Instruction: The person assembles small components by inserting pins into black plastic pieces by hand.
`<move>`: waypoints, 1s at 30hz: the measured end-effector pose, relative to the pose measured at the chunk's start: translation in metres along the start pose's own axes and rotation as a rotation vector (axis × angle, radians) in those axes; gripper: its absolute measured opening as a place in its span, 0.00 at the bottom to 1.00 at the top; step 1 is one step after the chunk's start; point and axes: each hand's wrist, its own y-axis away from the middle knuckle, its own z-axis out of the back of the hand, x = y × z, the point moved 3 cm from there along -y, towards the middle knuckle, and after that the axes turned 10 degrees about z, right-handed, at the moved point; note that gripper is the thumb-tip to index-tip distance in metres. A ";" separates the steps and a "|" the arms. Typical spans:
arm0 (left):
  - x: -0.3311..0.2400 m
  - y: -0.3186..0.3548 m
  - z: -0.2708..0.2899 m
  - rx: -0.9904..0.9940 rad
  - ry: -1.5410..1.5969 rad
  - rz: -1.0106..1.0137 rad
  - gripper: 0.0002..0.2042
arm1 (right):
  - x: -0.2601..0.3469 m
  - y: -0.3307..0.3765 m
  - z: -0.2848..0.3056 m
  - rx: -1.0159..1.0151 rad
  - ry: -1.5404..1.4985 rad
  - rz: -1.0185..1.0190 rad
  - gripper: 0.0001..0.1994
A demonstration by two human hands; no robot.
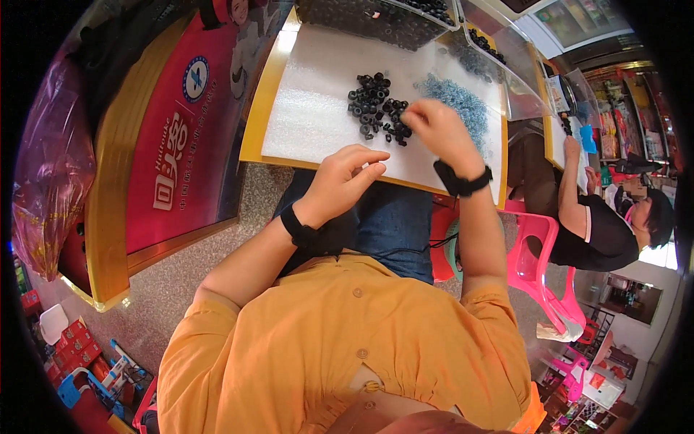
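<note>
My right hand (441,130) is over the right edge of a pile of small black ring-like pieces (372,98). Its fingertips are drawn together, and whatever they pinch is too small to make out. Closer to me, my left hand (340,182) hovers by the near edge of the white foam-like sheet (311,94). The left thumb and fingers are bent close together, hiding anything between them. Beyond my right hand spreads a heap of small, clear bluish pieces (459,101).
A clear bin (383,25) of black pieces stands at the table's far side, another clear bin (499,61) at its far right. A pink display panel (181,137) rises on the left. To the right, a person (607,224) works at another table beside a pink chair (535,253).
</note>
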 end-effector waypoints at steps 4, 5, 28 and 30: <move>-0.003 -0.001 -0.006 0.069 -0.007 0.082 0.10 | 0.020 0.055 -0.020 0.077 -0.052 -0.012 0.07; -0.003 -0.001 -0.008 0.078 0.001 0.077 0.10 | 0.023 0.063 -0.025 0.008 -0.061 -0.034 0.07; 0.009 0.002 -0.012 0.117 -0.111 0.130 0.11 | -0.150 0.123 0.068 -0.230 0.321 -0.483 0.11; 0.012 0.001 -0.012 0.114 -0.113 0.136 0.11 | -0.151 0.121 0.071 -0.212 0.323 -0.492 0.11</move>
